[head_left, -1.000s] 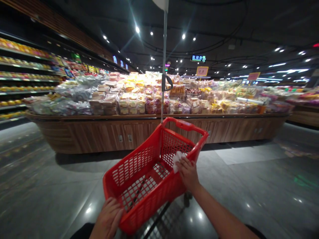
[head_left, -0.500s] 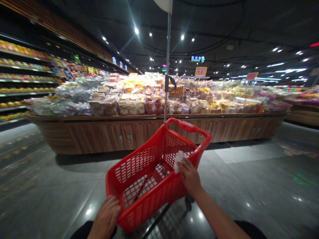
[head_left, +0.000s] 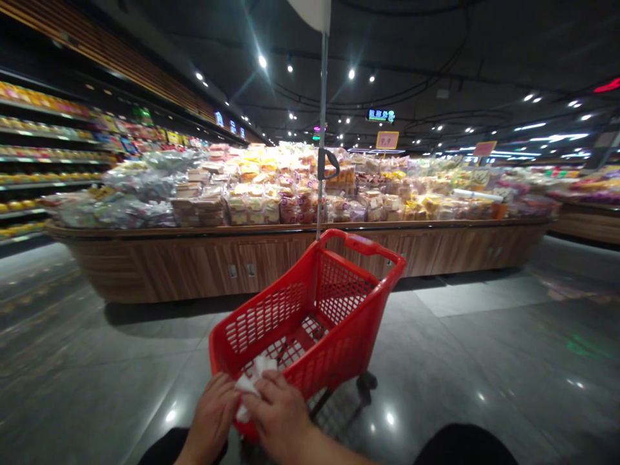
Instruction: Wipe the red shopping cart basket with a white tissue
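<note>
Right-hand fingers close around bunched white tissue at the near rim; left-hand fingers curl over the corner, probably steadying the red shopping cart, standing before the wooden display counter.

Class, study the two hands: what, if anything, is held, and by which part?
The right hand holds the tissue by its crumpled near side. The left hand lies at the near end of the cart; whether it holds anything is unclear.
</note>
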A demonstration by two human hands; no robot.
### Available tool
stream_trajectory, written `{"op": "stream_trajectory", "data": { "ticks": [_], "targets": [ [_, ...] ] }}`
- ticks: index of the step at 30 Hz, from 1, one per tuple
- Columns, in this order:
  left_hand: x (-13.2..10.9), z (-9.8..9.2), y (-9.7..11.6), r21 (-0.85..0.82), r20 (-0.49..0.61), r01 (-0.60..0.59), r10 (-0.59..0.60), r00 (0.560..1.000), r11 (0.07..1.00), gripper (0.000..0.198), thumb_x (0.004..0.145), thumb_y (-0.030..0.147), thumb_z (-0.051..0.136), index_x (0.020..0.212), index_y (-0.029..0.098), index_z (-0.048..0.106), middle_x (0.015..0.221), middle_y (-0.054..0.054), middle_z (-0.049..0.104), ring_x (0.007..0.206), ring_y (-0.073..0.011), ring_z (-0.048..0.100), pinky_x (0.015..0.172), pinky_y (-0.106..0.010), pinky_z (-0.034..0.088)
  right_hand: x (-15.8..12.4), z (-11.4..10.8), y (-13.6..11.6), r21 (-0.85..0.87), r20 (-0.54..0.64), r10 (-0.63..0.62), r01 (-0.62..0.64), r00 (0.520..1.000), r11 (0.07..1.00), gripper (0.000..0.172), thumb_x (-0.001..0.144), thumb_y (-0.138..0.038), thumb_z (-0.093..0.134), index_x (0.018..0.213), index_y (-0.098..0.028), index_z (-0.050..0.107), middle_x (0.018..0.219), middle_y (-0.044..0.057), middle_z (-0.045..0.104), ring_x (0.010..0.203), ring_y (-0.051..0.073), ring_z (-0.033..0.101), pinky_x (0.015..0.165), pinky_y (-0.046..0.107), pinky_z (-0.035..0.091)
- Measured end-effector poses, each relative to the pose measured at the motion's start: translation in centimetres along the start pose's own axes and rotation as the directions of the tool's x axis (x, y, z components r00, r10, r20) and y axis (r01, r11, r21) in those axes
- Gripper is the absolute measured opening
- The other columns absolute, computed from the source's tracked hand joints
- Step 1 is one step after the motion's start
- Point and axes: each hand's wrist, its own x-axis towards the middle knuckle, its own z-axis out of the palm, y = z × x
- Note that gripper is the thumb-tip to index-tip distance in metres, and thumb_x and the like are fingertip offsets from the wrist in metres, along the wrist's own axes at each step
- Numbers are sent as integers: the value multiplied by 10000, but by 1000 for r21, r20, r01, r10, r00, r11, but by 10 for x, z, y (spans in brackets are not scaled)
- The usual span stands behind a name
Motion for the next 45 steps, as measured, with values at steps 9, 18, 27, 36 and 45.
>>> {"op": "stream_trajectory", "data": {
  "ticks": [9,18,27,36,45],
  "targets": [
    [-6,8,-11,40,-4,113,-113,994,993,363,909,299,326,759,213,645,833,-20,694,933,-180,585,1003,-401,375,-1,-58,70,-111,7,69,-68,998,992,304,899,-244,487,1191,-266,568,1100,36,625,1127,197,485,951,309,448],
    [34,-7,30,193,228,276,-316,921,942,452,910,400,293,702,231,658,774,-23,688,854,-195,595,1006,-468,321,-7,-73,93,-146,-69,151,-160,986,976,321,891,-200,480,1184,-270,590,1156,15,616,1202,203,446,1022,350,408],
    [83,14,87,422,487,471,-632,603,775,543,925,468,143,989,197,609,885,-102,711,835,-266,671,707,-386,490,-3,-70,88,-217,-43,158,-163,987,962,305,899,-268,494,1191,-269,582,1134,22,637,1185,180,475,972,304,439],
    [77,18,69,508,472,372,-612,634,777,510,916,506,185,1014,195,577,831,-102,715,812,-285,682,678,-395,505,-2,-78,106,-265,-219,235,-290,947,920,324,905,-183,441,1186,-221,598,1190,31,611,1248,203,426,1030,348,400],
    [69,0,54,571,488,313,-621,614,759,457,927,445,207,1010,172,565,849,-108,710,824,-289,679,681,-395,504,-2,-136,147,-418,-250,253,-340,935,842,321,897,-143,442,1160,-204,616,1238,55,591,1245,221,440,989,359,438]
  ]
}}
